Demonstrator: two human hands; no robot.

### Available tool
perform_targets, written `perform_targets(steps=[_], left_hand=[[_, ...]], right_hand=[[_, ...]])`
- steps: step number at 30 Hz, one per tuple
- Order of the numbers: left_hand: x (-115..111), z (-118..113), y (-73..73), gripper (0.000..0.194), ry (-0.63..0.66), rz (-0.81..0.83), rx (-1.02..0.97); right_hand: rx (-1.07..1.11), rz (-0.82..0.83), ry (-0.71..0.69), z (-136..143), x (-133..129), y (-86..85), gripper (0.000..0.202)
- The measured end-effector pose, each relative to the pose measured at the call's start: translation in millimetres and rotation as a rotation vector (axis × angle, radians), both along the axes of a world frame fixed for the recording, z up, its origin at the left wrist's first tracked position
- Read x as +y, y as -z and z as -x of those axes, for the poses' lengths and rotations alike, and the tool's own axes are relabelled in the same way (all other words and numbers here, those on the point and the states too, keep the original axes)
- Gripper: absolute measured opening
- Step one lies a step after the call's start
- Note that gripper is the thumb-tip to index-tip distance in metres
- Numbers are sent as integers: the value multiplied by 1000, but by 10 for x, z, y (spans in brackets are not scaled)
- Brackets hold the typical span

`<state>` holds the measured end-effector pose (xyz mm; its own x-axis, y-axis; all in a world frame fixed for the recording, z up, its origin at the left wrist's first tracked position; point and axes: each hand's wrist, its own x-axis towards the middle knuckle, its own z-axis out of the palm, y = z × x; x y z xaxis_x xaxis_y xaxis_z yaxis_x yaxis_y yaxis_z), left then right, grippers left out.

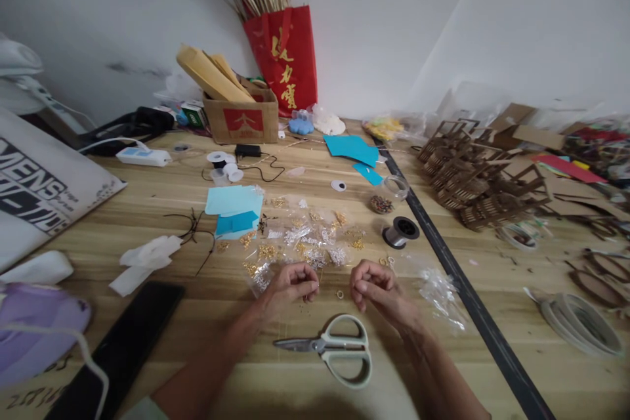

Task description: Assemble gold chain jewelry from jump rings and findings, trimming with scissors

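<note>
My left hand (296,281) is closed in a pinch at the near edge of several small clear bags of gold and silver findings (315,256). What sits between its fingertips is too small to make out. Level with it, my right hand (374,285) has its fingers curled together, and anything inside them is hidden. A small gold ring (339,294) lies on the wood between the two hands. Just below them rest scissors (322,345) with pale handles, blades pointing left. A spool of thin grey wire (394,235) stands beyond my right hand.
A black phone (130,335) and white tissue (147,261) lie left. Blue sheets (233,202) are behind the bags, near a jar of beads (382,202). A dark strip (443,249) crosses the table; brown wooden pieces (477,177) stand right. Farther back are a carton (241,123) and red bag (300,52).
</note>
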<state>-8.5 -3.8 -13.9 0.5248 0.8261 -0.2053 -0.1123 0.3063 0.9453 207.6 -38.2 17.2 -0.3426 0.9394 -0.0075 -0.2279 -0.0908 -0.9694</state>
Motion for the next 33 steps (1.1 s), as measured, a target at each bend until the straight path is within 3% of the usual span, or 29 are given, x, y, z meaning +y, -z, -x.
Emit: perform_targets(steps=[6,16,23,33], left_hand=[[2,3,19,21,-8,-14,-46],[14,-18,-7,21,-13,17,-40],[26,-9,61,17,-13,26,-33],[40,-7,23,18,17,-6,1]], right_hand=[[-129,65,68,178,22,117,24],[-312,-76,53,302,2,305,27],[-347,-101,30,330,9,234,31],[-338,-129,27,349,-16,171,31]])
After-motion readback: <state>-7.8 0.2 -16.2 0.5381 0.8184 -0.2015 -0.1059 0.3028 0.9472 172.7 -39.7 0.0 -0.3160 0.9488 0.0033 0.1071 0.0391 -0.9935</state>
